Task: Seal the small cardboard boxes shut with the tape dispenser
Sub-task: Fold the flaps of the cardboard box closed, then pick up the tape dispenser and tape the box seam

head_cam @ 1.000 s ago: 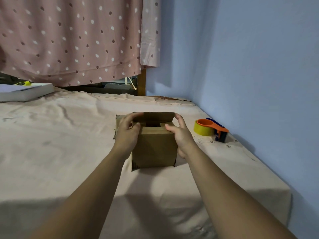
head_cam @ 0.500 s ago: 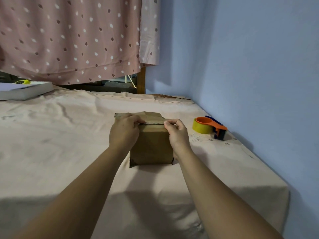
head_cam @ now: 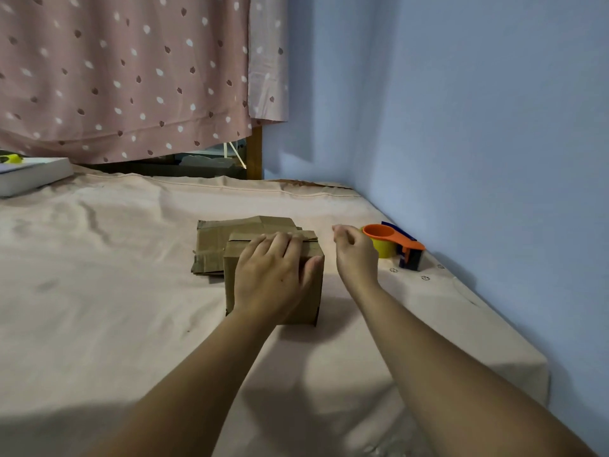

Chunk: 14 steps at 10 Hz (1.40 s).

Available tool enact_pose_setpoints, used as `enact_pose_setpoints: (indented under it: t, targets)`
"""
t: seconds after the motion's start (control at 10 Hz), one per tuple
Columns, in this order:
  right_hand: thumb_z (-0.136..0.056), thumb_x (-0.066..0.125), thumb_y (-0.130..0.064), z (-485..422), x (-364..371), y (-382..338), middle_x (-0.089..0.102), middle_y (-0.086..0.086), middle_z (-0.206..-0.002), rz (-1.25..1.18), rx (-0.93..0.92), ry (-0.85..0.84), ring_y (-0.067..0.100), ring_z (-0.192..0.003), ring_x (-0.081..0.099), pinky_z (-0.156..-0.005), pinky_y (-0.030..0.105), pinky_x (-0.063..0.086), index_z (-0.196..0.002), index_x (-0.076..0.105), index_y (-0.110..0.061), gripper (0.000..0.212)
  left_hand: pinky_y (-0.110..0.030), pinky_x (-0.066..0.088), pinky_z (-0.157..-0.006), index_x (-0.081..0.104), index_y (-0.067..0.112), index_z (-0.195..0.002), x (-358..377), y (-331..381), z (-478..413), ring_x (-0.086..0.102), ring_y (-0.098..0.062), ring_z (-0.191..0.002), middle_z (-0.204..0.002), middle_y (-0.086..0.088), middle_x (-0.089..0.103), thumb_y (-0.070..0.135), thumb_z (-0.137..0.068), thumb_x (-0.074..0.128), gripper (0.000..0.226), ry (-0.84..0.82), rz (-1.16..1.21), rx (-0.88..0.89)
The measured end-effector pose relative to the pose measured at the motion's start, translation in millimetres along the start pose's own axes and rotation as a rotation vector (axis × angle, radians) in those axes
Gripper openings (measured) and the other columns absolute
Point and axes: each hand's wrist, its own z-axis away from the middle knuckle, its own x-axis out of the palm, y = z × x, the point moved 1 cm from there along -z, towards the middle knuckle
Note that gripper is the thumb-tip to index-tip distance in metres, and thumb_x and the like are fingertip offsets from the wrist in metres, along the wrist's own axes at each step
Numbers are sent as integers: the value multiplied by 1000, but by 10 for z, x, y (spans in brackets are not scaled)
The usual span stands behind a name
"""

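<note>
A small brown cardboard box [head_cam: 311,291] stands on the pink sheet in the middle, its top flaps folded down. My left hand [head_cam: 272,278] lies flat on top of it, fingers straight across the flap seam, thumb on the right edge. My right hand [head_cam: 354,255] hovers to the right of the box with fingers loosely curled and nothing in it, just short of the tape dispenser [head_cam: 395,245]. The dispenser is orange and blue with a yellow roll and lies by the blue wall.
Flattened cardboard [head_cam: 217,245] lies behind the box on its left. A white flat box [head_cam: 33,174] sits at the far left edge. The blue wall [head_cam: 478,127] closes the right side, and a dotted pink curtain [head_cam: 125,77] hangs at the back.
Both hands folded the flaps shut. My left hand then spread flat over the top, while my right hand let go and moved right toward the tape dispenser.
</note>
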Motion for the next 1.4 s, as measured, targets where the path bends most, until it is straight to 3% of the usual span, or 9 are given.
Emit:
enact_pose_setpoints:
  t: [0.1,0.3,0.5,0.6,0.8,0.9,1.2,1.3,1.4]
  targets:
    - [-95,49,-29,-336,-79,248,55,5,-127,573,-126,-11,22,-114,50,-89,36,48,-127,55,-24,33,-36,45,-87,72,14,-101,78,-16,22,67,-24,-90,-98,-3,71,48,-93,41,46,155,-13,24]
    - [-90,42,-17,-805,-104,530,27,6,-152,1161,-183,-191,34,-141,14,-113,51,19,-144,32,-18,55,-34,41,-77,74,14,-96,202,-14,48,68,-22,-85,-97,-1,72,44,-92,51,38,413,-33,27]
    - [-91,40,-17,-1098,-106,749,28,8,-152,1299,-32,-218,34,-146,1,-109,66,-4,-150,14,-12,64,-36,42,-75,75,15,-94,251,-14,53,69,-22,-83,-95,-1,73,45,-91,53,38,480,-63,8]
    - [-88,43,-14,-1151,-134,738,39,12,-142,1316,14,-241,34,-141,16,-109,69,1,-139,37,-11,51,-36,43,-75,75,15,-95,252,-13,55,69,-23,-83,-95,-1,73,45,-92,51,39,474,-68,9]
    - [-82,50,-17,-1166,-258,636,-1,19,-155,1258,154,-306,55,-138,-3,-109,68,-1,-126,52,-15,44,-36,42,-76,75,14,-97,248,-24,62,68,-23,-83,-97,-2,73,46,-92,52,39,467,-68,10]
    - [-81,51,-20,-1173,-325,608,-7,19,-156,1233,172,-350,52,-137,11,-111,65,6,-130,47,-15,49,-36,42,-76,74,14,-98,242,-44,79,68,-25,-83,-97,-3,73,45,-91,53,39,459,-81,8]
    - [-65,62,-77,-1210,-472,764,0,25,-156,1210,256,-409,49,-141,-2,-106,67,0,-142,37,-12,104,-36,40,-75,73,13,-101,237,-30,75,67,-28,-82,-99,-6,72,46,-93,51,40,412,-79,9]
    - [-70,51,-82,-1100,-446,779,18,22,-152,1260,126,-325,42,-140,9,-107,64,8,-132,50,-13,92,-37,40,-75,73,13,-101,242,-22,71,67,-29,-83,-99,-6,72,46,-94,49,42,397,-71,7]
    - [-85,56,-57,-955,-303,767,36,14,-139,1229,-30,-199,33,-130,27,-105,55,22,-122,58,-20,52,-37,41,-74,73,13,-101,237,-20,76,66,-29,-82,-99,-6,72,46,-94,50,42,401,-62,4]
